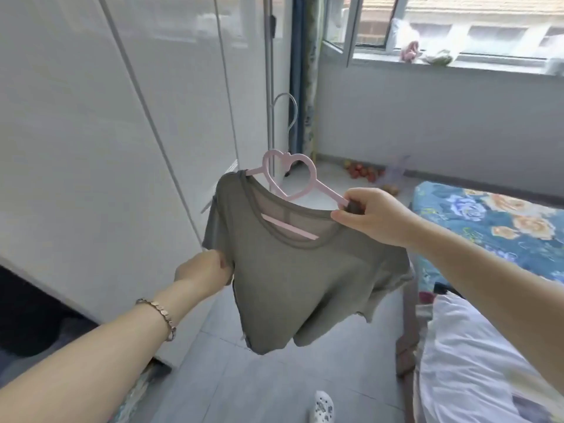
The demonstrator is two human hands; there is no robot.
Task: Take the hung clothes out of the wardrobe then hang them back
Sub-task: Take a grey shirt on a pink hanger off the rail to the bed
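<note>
An olive-grey T-shirt [308,279] hangs in the air in front of me on a pink hanger [293,181] with a heart-shaped top and a metal hook. My right hand [370,216] pinches the shirt's right shoulder together with the hanger's arm. My left hand [206,267] grips the shirt's left sleeve edge from the side. The white wardrobe [100,123] stands at the left; its glossy doors look shut, with a dark open part at the lower left.
A bed with a blue floral cover [500,227] and a white quilt [476,358] fills the right side. An open window [360,29] is at the back with a curtain beside it. Fruit [363,172] lies on the grey tile floor. My shoe [322,407] shows below.
</note>
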